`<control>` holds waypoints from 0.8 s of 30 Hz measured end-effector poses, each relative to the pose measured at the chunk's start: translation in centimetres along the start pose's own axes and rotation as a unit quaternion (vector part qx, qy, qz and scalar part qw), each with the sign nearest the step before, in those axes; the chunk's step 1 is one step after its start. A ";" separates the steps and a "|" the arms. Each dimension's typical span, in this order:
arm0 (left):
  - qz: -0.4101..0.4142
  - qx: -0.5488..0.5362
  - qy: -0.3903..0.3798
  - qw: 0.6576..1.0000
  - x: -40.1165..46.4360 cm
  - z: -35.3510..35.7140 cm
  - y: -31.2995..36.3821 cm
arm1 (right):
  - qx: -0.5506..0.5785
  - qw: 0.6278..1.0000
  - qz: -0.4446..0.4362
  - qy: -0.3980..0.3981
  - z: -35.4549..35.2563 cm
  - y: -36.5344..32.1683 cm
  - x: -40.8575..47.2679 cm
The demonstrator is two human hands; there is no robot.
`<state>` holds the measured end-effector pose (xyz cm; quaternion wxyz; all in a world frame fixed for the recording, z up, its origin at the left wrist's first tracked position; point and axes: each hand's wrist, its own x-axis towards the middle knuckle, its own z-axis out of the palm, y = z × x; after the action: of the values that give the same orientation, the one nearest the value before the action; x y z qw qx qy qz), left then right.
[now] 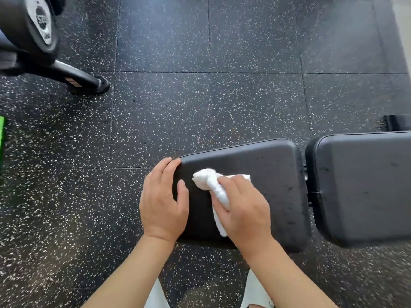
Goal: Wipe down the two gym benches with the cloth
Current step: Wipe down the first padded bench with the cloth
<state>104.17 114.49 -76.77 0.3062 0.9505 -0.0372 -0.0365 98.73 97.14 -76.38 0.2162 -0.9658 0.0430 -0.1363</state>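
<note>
A black padded bench seat pad (266,174) lies in front of me, with a second black pad (364,185) to its right across a narrow gap. A white cloth (209,180) is pressed on the left part of the seat pad under my right hand (242,210), which is shut on it. My left hand (163,201) rests flat on the pad's left end, fingers curled over the edge and thumb on top. Part of the cloth is hidden under my right palm.
Speckled black rubber floor tiles (200,107) surround the bench. A black machine foot (89,81) and a weight plate (42,23) stand at the upper left. A green object (2,138) shows at the left edge. A black bracket (395,125) sits behind the right pad.
</note>
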 end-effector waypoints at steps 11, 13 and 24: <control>-0.009 0.005 0.004 1.000 0.2 0.4 -0.3 | 0.036 0.996 -0.071 -0.040 0.7 -1.2 3.9; -0.004 0.007 0.006 1.000 0.1 0.4 -0.1 | 0.031 0.993 -0.106 -0.048 -0.9 0.8 1.9; -0.001 -0.012 0.017 1.000 -0.1 0.6 -0.2 | -0.029 0.999 0.025 0.020 1.6 -1.1 7.4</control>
<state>103.99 114.27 -77.39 0.3184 0.9472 -0.0302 -0.0213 106.29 97.68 -75.48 0.1907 -0.9674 0.0758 -0.1485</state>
